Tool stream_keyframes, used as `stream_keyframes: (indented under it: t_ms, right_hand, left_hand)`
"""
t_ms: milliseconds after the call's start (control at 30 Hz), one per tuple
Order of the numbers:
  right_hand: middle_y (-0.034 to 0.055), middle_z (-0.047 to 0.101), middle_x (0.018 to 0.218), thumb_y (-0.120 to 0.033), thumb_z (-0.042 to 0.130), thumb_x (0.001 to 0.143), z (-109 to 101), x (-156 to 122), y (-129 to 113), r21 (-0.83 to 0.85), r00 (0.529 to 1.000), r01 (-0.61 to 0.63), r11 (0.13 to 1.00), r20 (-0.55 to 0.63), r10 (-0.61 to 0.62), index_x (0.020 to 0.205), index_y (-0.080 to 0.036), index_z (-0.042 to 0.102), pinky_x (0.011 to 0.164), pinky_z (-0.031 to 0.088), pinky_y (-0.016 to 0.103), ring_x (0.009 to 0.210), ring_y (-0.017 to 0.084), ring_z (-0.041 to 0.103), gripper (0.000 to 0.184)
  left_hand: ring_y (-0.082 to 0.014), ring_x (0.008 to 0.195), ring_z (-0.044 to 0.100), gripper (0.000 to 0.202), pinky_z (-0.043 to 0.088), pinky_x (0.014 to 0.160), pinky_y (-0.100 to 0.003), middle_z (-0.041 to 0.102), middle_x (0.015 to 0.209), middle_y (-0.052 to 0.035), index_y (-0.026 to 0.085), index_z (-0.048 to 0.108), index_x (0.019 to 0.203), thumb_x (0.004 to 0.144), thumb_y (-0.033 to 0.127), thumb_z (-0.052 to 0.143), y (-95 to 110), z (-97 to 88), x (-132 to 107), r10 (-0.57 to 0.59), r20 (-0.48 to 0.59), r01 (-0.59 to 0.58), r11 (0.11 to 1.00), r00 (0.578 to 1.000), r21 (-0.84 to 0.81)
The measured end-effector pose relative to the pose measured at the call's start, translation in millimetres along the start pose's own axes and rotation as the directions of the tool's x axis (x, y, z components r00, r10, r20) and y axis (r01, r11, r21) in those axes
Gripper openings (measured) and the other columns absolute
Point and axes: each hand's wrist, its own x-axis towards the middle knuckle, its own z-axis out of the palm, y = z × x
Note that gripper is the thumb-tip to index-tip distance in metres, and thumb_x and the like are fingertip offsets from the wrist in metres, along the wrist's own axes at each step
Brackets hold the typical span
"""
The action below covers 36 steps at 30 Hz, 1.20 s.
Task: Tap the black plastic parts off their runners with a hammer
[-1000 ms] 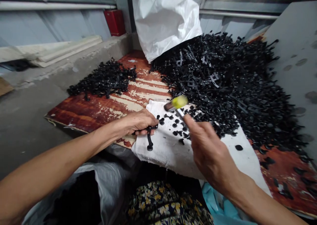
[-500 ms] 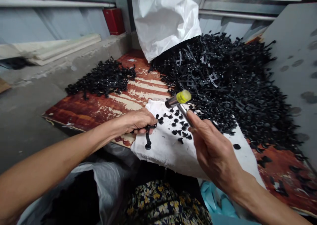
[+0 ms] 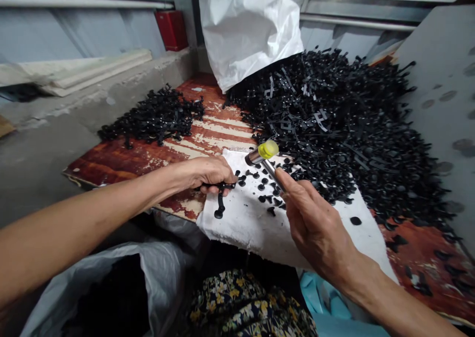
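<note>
My left hand (image 3: 210,176) is shut on a black plastic runner (image 3: 221,198) of moulded studs, which hangs over a white cloth (image 3: 241,225). My right hand (image 3: 315,223) grips the metal handle of a small hammer (image 3: 267,150) with a yellow soft tip. The hammer head is raised just above loose black plastic pieces (image 3: 263,188) on the cloth. A large heap of black plastic parts (image 3: 334,129) lies beyond the cloth. A smaller heap (image 3: 152,117) rests on a worn red wooden board (image 3: 122,166).
A white woven sack (image 3: 245,30) slumps behind the large heap, and a spotted grey panel (image 3: 441,104) stands at the right. Below my left arm is a grey bag (image 3: 107,292) with dark contents. Floral fabric (image 3: 248,307) and blue fabric (image 3: 326,302) lie below the board.
The hammer head rose and then dropped slightly back toward the cloth, tilting as it moved. My left hand and its runner shifted only a little.
</note>
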Motion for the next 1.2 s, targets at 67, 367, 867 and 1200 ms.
stream_keyframes:
  t_ms: [67, 367, 867, 1200]
  right_hand:
    - [0.0066, 0.056, 0.086, -0.001, 0.037, 0.084, 1.3, -0.8, 0.0, -0.030, 0.998, 0.000, 1.000, 0.066, 0.002, 0.143, -0.017, 0.041, 0.055, 0.053, 0.030, 0.062, 0.017, 0.057, 0.061]
    - [0.0059, 0.054, 0.087, 0.000, 0.037, 0.086, 0.1, -0.1, -3.8, -0.002, 0.999, 0.029, 1.000, -0.015, -0.029, 0.146, -0.017, 0.036, 0.052, 0.051, 0.027, 0.058, 0.015, 0.054, 0.062]
    - [0.0067, 0.057, 0.088, 0.000, 0.036, 0.087, -5.5, 3.6, -6.8, -0.050, 0.995, 0.057, 0.997, -0.074, -0.061, 0.149, -0.019, 0.029, 0.055, 0.053, 0.027, 0.063, 0.015, 0.056, 0.065]
    - [0.0046, 0.055, 0.083, -0.001, 0.034, 0.085, -0.3, 0.0, -5.2, -0.108, 0.999, 0.030, 0.994, 0.033, -0.026, 0.149, -0.020, 0.027, 0.045, 0.047, 0.025, 0.051, 0.014, 0.050, 0.067]
  left_hand:
    - [-0.0042, 0.026, 0.027, 0.035, 0.015, 0.032, -0.020, 0.046, 0.035, -0.0011, 0.014, 0.050, 0.036, 0.071, 0.011, 0.053, 0.7, -0.2, -0.2, -0.001, 0.004, 0.001, 1.000, 1.000, 0.010]
    - [-0.0041, 0.026, 0.028, 0.031, 0.018, 0.030, -0.019, 0.047, 0.036, 0.0012, 0.014, 0.051, 0.043, 0.074, 0.016, 0.056, 0.2, -1.6, 0.3, -0.016, 0.029, 0.016, 1.000, 0.999, 0.006]
    - [-0.0043, 0.027, 0.030, 0.033, 0.016, 0.031, -0.020, 0.051, 0.041, -0.0020, 0.013, 0.052, 0.043, 0.075, 0.016, 0.058, -7.9, -1.7, 3.1, 0.011, 0.056, -0.007, 0.997, 0.998, -0.073]
    - [-0.0053, 0.026, 0.032, 0.032, 0.015, 0.031, -0.020, 0.053, 0.043, -0.0048, 0.013, 0.056, 0.043, 0.073, 0.022, 0.065, -18.9, 0.4, 10.1, 0.040, 0.051, -0.033, 0.992, 0.998, -0.118]
